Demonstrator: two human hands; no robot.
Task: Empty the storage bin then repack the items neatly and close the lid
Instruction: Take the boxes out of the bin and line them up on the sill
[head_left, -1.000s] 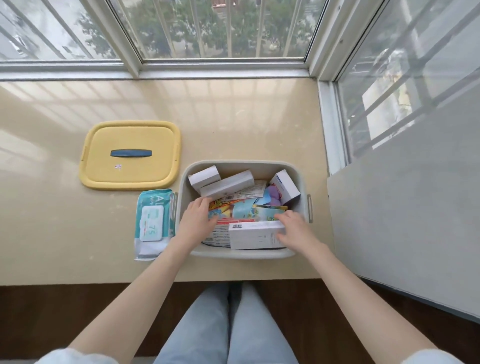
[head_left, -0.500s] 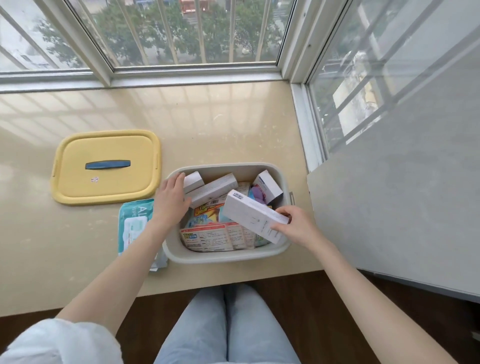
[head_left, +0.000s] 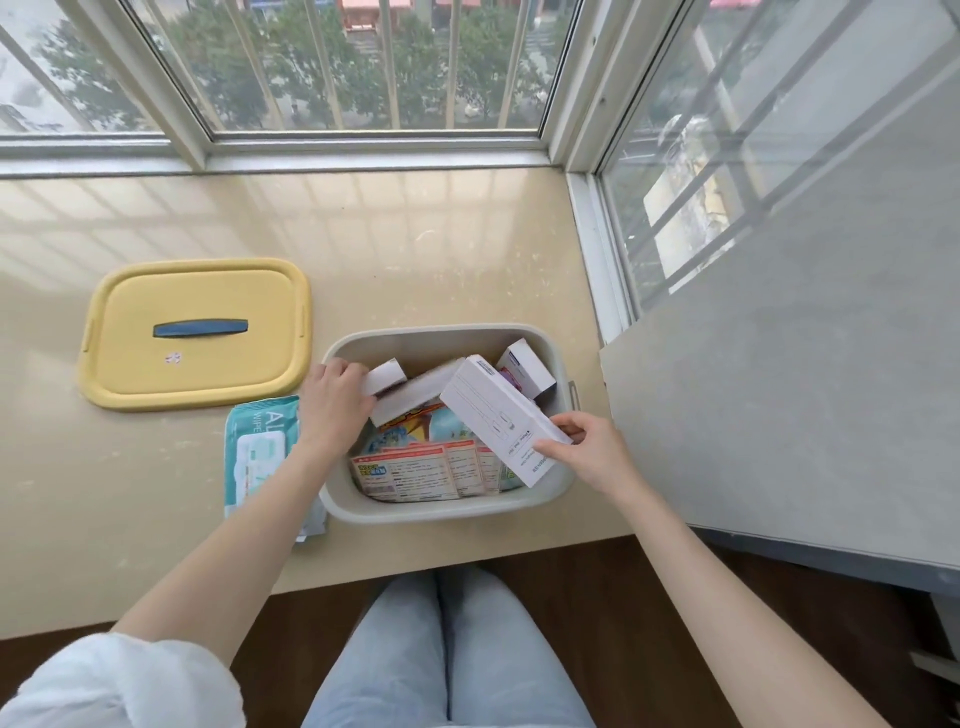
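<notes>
On the glossy beige sill, right hand (head_left: 592, 452) grips a flat white box (head_left: 501, 415); left hand (head_left: 332, 405) clasps a small carton (head_left: 385, 375).

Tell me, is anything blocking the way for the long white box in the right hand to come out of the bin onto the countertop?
Nothing visible. The right hand holds the long white box tilted above the bin contents, and bare countertop lies beyond.
</notes>
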